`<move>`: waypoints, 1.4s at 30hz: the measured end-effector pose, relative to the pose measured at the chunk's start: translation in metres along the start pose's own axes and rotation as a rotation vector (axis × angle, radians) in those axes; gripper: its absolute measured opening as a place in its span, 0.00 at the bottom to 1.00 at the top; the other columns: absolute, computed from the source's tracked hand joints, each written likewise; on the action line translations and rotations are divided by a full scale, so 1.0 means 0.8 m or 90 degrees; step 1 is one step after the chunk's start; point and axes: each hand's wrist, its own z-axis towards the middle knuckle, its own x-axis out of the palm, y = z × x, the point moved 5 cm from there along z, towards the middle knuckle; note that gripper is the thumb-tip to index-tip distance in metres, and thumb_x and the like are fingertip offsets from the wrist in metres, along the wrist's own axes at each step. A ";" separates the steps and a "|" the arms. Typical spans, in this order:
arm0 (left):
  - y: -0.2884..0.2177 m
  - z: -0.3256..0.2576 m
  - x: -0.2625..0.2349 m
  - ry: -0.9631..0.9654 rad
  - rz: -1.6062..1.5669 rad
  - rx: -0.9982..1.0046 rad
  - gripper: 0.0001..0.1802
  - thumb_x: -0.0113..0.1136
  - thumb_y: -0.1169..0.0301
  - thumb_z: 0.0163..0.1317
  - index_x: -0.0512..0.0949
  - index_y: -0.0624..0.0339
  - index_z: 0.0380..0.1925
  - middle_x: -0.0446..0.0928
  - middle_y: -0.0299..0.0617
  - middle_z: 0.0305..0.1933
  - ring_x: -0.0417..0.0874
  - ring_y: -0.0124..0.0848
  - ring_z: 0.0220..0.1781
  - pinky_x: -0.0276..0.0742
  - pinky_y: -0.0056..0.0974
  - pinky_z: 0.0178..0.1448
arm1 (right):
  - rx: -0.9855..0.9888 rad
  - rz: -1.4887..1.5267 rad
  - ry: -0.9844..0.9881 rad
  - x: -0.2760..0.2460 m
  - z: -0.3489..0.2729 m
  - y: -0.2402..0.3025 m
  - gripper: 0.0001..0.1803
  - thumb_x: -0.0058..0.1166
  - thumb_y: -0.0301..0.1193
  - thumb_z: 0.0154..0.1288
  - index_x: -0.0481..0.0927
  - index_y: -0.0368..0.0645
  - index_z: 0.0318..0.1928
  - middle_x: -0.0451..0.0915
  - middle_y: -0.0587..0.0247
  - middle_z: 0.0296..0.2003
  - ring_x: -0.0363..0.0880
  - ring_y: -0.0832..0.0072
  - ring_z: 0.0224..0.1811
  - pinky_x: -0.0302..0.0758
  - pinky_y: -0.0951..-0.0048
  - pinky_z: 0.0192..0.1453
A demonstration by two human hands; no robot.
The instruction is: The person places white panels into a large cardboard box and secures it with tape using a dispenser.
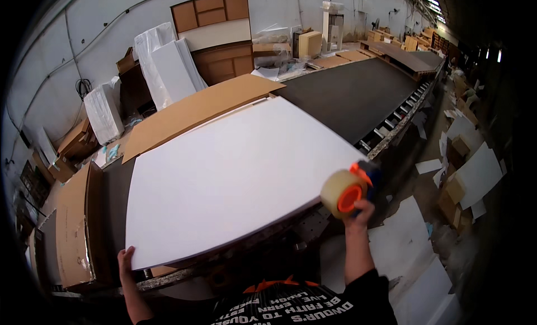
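A large white board (pixel 235 179) lies flat across the conveyor in front of me. My left hand (pixel 126 259) grips its near left corner, with fingertips over the edge. In my right hand (pixel 359 212) is a tape gun (pixel 369 175), blue and orange, loaded with a wide roll of clear tan tape. The tape gun is raised beside the board's right edge and looks slightly blurred. A brown cardboard sheet (pixel 207 111) lies along the board's far side, partly hidden beneath it.
The dark conveyor belt (pixel 347 95) runs away to the upper right, with rollers (pixel 394 122) along its side. A cardboard carton (pixel 75 230) sits on the belt at left. Wrapped white panels (pixel 168 67) lean by the wall. Scrap sheets (pixel 475 174) litter the floor at right.
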 end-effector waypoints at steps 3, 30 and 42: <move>0.000 0.017 0.044 -0.004 0.043 -0.005 0.20 0.68 0.58 0.61 0.80 0.67 0.36 0.81 0.38 0.29 0.80 0.27 0.25 0.75 0.33 0.31 | 0.071 -0.066 -0.077 -0.033 0.076 -0.019 0.41 0.52 0.30 0.36 0.75 0.39 0.61 0.80 0.54 0.52 0.81 0.59 0.55 0.79 0.61 0.60; -0.075 -0.002 0.131 -0.101 -0.166 0.118 0.31 0.70 0.76 0.54 0.75 0.68 0.61 0.82 0.41 0.50 0.82 0.32 0.46 0.76 0.34 0.50 | 0.236 -0.475 -0.108 -0.087 0.225 -0.116 0.12 0.56 0.25 0.40 0.79 0.34 0.30 0.80 0.57 0.30 0.80 0.68 0.31 0.76 0.69 0.38; -0.028 0.040 0.081 0.048 0.143 -0.054 0.27 0.70 0.65 0.55 0.79 0.61 0.56 0.83 0.41 0.46 0.83 0.36 0.44 0.79 0.41 0.46 | 0.261 -0.484 -0.036 -0.100 0.229 -0.108 0.13 0.54 0.21 0.37 0.78 0.34 0.31 0.76 0.63 0.27 0.76 0.72 0.29 0.73 0.73 0.34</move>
